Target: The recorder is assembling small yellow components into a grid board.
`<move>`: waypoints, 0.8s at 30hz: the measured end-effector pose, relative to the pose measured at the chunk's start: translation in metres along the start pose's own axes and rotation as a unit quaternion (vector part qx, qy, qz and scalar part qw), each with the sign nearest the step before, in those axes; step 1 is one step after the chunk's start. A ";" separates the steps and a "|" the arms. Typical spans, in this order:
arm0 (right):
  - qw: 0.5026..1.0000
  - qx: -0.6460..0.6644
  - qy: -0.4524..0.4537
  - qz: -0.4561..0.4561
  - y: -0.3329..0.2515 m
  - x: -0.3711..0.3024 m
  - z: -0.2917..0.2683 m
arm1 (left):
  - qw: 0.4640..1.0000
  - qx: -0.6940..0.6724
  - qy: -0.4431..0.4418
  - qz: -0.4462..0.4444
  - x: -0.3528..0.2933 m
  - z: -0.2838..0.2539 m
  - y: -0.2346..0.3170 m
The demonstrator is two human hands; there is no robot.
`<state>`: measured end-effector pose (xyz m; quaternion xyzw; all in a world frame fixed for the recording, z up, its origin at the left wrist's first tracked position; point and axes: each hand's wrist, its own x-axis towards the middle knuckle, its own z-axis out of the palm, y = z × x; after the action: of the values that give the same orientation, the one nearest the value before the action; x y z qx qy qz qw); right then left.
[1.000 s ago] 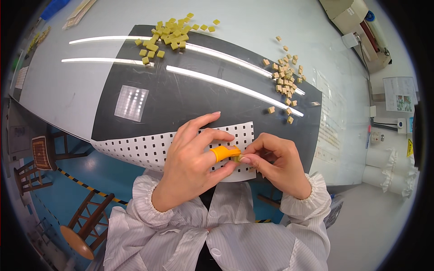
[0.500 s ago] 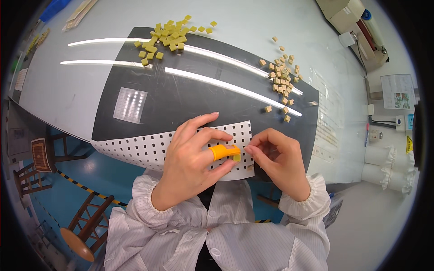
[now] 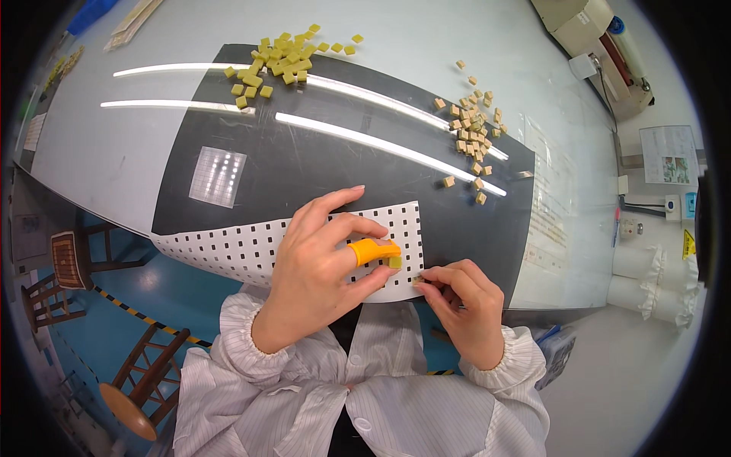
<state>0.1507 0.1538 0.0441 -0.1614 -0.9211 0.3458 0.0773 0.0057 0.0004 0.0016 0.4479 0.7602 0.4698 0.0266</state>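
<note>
My left hand lies over the white sheet with rows of black squares. An orange finger sleeve covers one of its fingers. Between that finger and the thumb it pinches a small yellow-green block. At the sheet's lower right corner, my right hand has thumb and index fingertip closed around a small tan piece, mostly hidden by the fingers. The sheet's left part curves down over the table's near edge.
Loose yellow-green blocks are heaped at the far side of the black mat. Scattered tan blocks lie to the right. A clear gridded square rests on the mat's left. Wooden stools stand below left.
My right hand has moved down from the sheet's right edge to its lower corner, closing on the small tan piece there. My left hand keeps its pinch on the yellow-green block.
</note>
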 end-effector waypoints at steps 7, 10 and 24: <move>1.000 -0.017 0.006 -0.012 0.001 0.000 -0.001 | 1.000 -0.009 0.006 0.002 0.001 0.000 0.001; 1.000 -0.005 -0.002 0.010 0.002 0.000 -0.002 | 1.000 -0.005 0.007 0.005 0.001 0.000 0.001; 0.873 0.357 -0.212 0.258 -0.005 0.054 -0.023 | 1.000 0.000 -0.006 -0.003 0.002 -0.001 0.001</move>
<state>0.1048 0.1837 0.0661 -0.2771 -0.6553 0.6844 -0.1594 0.0052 0.0009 0.0039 0.4485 0.7615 0.4667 0.0328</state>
